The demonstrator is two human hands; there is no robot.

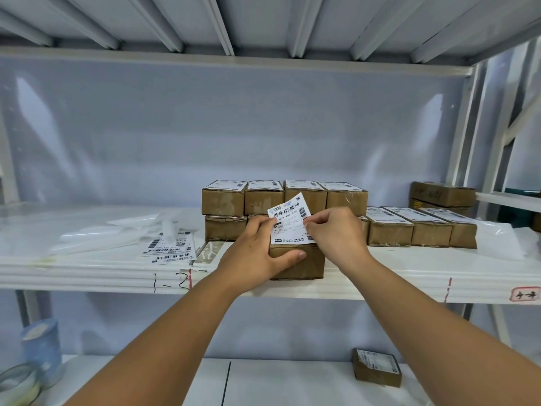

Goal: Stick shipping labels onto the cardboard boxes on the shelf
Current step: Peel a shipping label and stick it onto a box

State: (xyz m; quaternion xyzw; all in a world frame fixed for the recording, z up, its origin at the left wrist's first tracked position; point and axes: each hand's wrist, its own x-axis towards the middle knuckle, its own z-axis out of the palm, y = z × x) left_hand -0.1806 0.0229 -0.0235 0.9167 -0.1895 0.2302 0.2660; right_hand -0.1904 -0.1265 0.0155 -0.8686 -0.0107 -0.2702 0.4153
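Most of the job looks done already, tbh: the stacked boxes (284, 197) at the back are seen with labels on top, and so is the row of boxes (421, 230) to their right. One more is being handled now. The box (304, 262) is sat at the front edge of the shelf (380, 276), just in front of the stack. It's gripped by the left hand (257, 250), thumb pressed on the front face and fingers curled over the top onto the label's left edge. The label (289, 224) is pinched at its right edge by the right hand (333, 232). Its near end seems to be laid along the box's near top edge while the far end is lifted off, so it probably isn't smoothed down yet. Its long axis is run front to back, leaning a bit right, with the big barcode at the raised far end. A pile of spare labels (171, 250) is left on the shelf, so more sticking is likely expected. Whether the far right box (443, 194) is labelled can't be told.
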